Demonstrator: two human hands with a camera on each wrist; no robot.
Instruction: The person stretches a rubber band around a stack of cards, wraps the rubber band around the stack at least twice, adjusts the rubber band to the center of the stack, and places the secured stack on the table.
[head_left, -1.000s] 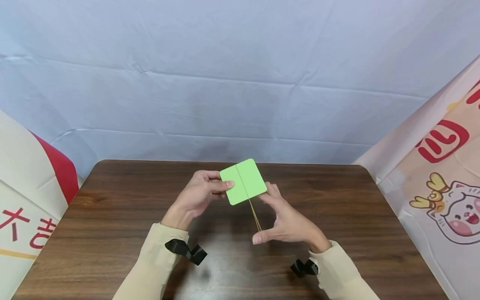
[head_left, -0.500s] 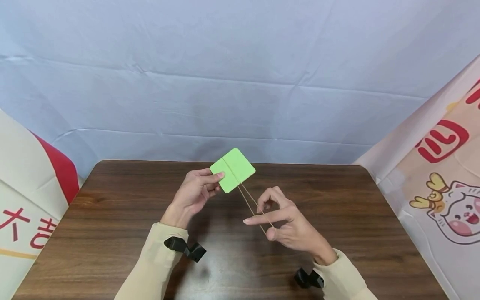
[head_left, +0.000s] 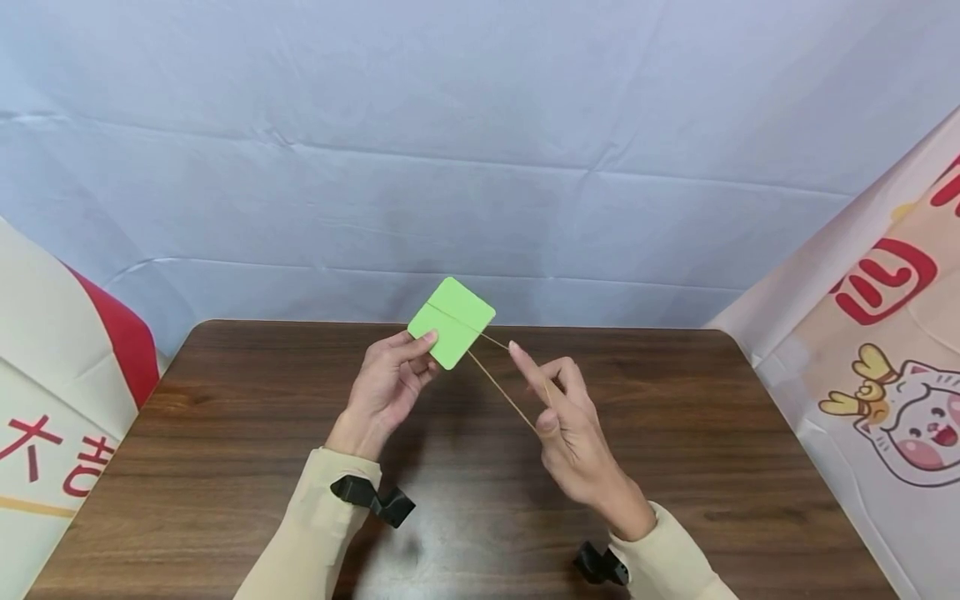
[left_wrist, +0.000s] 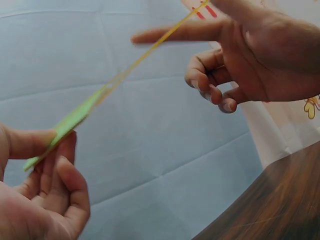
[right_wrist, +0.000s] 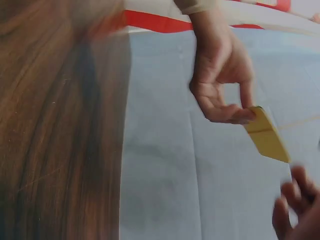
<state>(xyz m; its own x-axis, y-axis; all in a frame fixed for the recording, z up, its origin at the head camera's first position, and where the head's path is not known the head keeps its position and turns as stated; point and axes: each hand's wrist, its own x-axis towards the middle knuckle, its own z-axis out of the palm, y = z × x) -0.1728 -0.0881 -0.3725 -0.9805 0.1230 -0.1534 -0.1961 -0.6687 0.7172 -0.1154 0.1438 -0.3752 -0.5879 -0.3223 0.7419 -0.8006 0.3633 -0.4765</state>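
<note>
My left hand (head_left: 386,383) pinches a light-green square card (head_left: 459,321) with rounded corners between thumb and fingers, holding it tilted above the table. How many layers it has, I cannot tell. A thin tan rubber band (head_left: 501,392) crosses its face and stretches from its edge to my right hand (head_left: 577,442). One strand runs to the right thumb, the other to the extended index finger. In the left wrist view the band (left_wrist: 145,56) is taut up to the thumb, with the other fingers loosely curled. The right wrist view shows the card (right_wrist: 267,142) as yellowish.
A dark wooden table (head_left: 247,450) lies beneath both hands. Behind it hangs a pale blue cloth (head_left: 450,167). Printed banners stand at the left (head_left: 60,375) and right (head_left: 885,375). Black straps circle both sleeved wrists.
The card has moved up and left and turned in my left hand. My right hand has drawn away from it, stretching the band, and its index finger has swung up, spreading the strands.
</note>
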